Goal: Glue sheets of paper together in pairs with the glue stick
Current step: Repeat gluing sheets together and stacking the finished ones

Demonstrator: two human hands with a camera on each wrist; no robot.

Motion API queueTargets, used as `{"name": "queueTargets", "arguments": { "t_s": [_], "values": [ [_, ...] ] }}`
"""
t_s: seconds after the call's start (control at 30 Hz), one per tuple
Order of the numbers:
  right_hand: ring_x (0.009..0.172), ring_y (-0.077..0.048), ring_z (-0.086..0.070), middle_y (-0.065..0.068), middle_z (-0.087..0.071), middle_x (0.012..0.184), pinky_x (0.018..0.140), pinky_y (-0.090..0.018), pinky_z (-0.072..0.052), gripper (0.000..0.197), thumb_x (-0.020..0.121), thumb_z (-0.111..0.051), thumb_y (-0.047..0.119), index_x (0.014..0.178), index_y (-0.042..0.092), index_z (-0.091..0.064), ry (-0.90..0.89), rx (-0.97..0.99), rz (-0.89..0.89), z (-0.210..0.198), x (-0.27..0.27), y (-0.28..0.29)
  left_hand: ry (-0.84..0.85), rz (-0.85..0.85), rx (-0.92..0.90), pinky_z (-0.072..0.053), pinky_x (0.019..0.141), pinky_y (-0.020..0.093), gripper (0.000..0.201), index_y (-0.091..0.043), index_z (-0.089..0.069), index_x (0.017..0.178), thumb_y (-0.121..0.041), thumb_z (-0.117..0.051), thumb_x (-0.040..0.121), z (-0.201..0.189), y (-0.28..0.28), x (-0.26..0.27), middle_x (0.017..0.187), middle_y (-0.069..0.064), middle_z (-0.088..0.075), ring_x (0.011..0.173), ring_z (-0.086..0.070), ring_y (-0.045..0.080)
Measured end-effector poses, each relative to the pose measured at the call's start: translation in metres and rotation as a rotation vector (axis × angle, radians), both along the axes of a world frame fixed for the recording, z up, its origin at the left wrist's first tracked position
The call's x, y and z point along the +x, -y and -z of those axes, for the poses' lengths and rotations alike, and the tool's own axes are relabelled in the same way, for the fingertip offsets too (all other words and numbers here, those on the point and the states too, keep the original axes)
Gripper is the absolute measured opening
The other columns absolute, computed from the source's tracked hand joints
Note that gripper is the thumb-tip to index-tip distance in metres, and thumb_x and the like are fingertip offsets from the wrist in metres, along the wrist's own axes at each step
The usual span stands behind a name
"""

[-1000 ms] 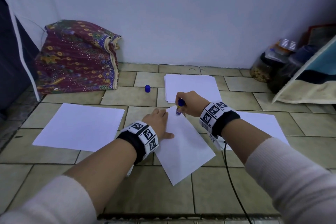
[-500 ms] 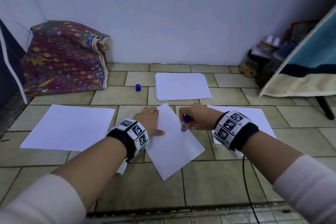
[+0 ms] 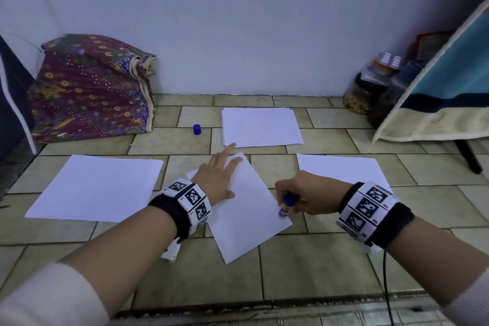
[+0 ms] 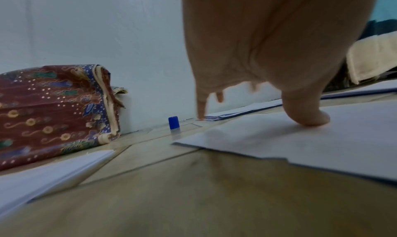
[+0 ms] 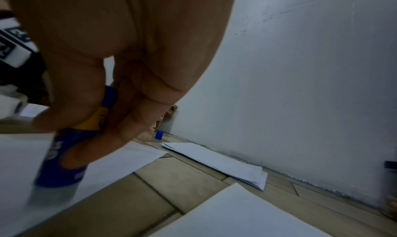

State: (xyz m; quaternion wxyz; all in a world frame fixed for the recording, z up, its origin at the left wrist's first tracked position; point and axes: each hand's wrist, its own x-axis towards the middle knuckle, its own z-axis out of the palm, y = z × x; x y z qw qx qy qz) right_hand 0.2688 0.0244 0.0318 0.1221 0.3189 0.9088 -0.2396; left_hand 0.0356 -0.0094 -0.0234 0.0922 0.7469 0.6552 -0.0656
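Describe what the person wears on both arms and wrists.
Both arms have cream-white sleeves pushed up the forearms. Each wrist carries a black band with white blocks printed with black square markers: left wrist, right wrist. A black cable trails from the right one.

Both forearms bare below pushed-up cream sleeves. Each wrist carries a black strap bearing white blocks printed with black square markers. A thin black cable hangs below the right strap.
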Motion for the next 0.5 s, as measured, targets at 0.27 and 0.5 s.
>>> {"name": "queueTargets", "arguments": {
  "t_s": [0.27,0.5],
  "values": [
    [0.070,-0.012,-0.065,-0.001,-0.072,0.080,0.064,-0.019,-0.049,0.017,0.082,-0.071,0.015,0.091,0.018,-0.057,-0.263,-0.020,0.206,-0.014,-0.007,-0.019,-0.122,0.208,-0.145,-0.045,0.092,0.038,0.053,-0.034,-0.021,0.149,-0.030,-0.041,0.101,-0.014,0.001,0.001,0.155,-0.005,-0.018,0.137,-0.025,0.019],
    [0.072,-0.017,-0.066,-0.003,-0.070,0.076,0.062,-0.020,-0.047,0.015,0.086,-0.068,0.017,0.094,0.011,-0.057,-0.410,0.069,0.424,-0.005,-0.020,-0.042,-0.038,0.078,-0.046,-0.041,0.093,0.034,0.062,-0.009,-0.029,0.138,-0.041,-0.055,0.091,-0.012,0.006,-0.003,0.144,0.005,-0.026,0.127,-0.034,0.022]
  ]
}}
